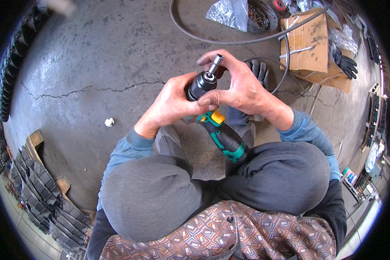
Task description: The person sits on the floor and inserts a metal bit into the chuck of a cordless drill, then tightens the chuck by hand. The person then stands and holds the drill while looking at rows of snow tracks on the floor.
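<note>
Head view: your cordless drill [223, 135].
Left hand [174, 99]: grips its black chuck [202, 85], maybe for steadiness.
Right hand [243, 86]: curled beside the socket [216, 64]; can't tell if gripping.

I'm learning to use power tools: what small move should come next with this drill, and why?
Probably a gentle tug on the silver socket bit with the right hand, to check its seating: it stands in the black chuck, the left hand holds the drill, and how tightly the bit sits isn't visible.
</note>
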Motion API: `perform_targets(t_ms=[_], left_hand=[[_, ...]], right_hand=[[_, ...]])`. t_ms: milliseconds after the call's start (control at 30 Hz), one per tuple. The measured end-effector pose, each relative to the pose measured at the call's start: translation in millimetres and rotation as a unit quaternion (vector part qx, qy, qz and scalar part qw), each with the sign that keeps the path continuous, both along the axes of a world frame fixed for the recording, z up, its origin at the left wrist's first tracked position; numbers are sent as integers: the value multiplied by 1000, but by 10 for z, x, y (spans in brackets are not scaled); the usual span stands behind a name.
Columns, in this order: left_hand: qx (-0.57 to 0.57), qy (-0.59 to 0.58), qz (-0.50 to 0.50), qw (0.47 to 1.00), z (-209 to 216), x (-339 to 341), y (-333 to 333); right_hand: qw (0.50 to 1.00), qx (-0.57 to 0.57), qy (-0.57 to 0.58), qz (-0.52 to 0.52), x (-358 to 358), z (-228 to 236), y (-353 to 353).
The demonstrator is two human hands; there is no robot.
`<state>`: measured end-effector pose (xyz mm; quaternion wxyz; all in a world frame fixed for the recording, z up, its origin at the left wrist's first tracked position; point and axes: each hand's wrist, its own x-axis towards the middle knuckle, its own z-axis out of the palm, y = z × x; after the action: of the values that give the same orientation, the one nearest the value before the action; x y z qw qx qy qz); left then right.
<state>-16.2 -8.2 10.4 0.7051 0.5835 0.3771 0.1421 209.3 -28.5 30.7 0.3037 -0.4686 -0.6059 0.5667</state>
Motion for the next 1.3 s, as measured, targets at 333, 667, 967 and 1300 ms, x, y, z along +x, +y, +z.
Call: perform_targets(t_ms=[333, 667, 967, 1300], left_hand=[[5, -5, 16, 1000, -21, 51, 9], [7, -24, 51, 998, -27, 76, -11], [0, -41, 59, 997, -60, 81, -35], [-31, -38, 51, 997, -70, 76, -36]], right_hand=[[998, 58, 5, -2, 3, -26, 20], [1000, 4, -20, 5, -10, 12, 64], [999, -16, 29, 8, 21, -71, 74], [1000, 7, 2, -3, -50, -22, 69]])
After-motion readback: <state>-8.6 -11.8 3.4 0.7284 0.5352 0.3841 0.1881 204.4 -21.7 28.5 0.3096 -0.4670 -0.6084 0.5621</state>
